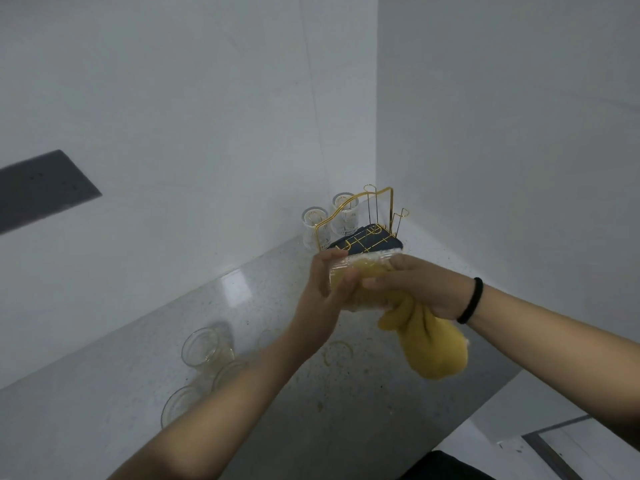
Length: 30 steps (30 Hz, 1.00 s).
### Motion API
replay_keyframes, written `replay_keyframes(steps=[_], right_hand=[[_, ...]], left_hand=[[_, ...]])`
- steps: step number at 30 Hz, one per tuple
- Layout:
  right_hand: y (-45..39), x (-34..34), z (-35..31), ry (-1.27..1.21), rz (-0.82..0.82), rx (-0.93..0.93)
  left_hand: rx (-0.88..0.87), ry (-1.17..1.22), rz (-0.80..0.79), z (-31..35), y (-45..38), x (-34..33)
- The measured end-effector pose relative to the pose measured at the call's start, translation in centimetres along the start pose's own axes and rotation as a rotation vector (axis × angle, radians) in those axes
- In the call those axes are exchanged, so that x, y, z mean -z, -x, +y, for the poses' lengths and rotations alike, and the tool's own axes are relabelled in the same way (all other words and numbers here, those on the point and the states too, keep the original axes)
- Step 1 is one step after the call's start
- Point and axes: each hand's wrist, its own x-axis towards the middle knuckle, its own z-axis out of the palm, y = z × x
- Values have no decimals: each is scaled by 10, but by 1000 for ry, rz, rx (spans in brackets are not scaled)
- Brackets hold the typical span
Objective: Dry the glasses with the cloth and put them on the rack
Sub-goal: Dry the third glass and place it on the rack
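Observation:
My left hand (322, 296) grips a clear ribbed glass (349, 268) held on its side above the counter. A yellow cloth (429, 344) is stuffed into that glass, and my right hand (419, 285) is closed on the cloth where it enters the glass. The cloth's loose end hangs below my right wrist. Behind the hands, in the corner, stands a gold wire rack (372, 220) on a dark tray (374, 242). Two ribbed glasses (315, 228) (344, 214) sit upside down on its posts at the left.
Several clear glasses stand on the speckled grey counter (242, 299) at the lower left, one upright (202, 346), others (180, 403) partly behind my left forearm. White walls meet behind the rack. The counter's edge drops off at the right (498, 386). A dark panel (41, 188) is on the left wall.

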Motion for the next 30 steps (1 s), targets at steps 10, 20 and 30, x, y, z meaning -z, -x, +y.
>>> replay_keyframes(steps=[10, 20, 30], right_hand=[[-4, -13, 5, 898, -51, 266], [-5, -15, 19, 1062, -126, 271], [-11, 0, 2, 142, -63, 18]], left_hand=[[536, 133, -187, 20, -13, 15], [558, 158, -185, 17, -11, 16], [29, 93, -11, -9, -4, 5]])
